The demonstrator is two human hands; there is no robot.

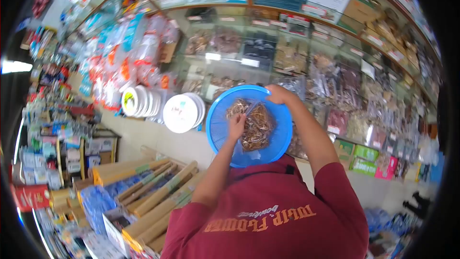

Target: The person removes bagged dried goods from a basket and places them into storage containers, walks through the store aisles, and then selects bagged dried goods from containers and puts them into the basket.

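Observation:
A blue plastic basket (216, 134) is held up in front of my body. My right hand (279, 95) grips its rim at the far right. Inside lie brown, stringy dried pieces (260, 127), like dried herbs or roots, with a clear plastic bag (252, 107) among them. Over the left part of the basket, my left hand (236, 125) has its fingers closed, seemingly on the bag's edge. The fingertips are small in view, and the bag's lower part is hard to make out.
Ahead stands a glass display case (230, 60) with packets of dried goods. White round tubs (181, 113) sit to the left of the basket. Long cardboard rolls (165, 189) lie at lower left. Crowded shelves (72, 148) line the far left.

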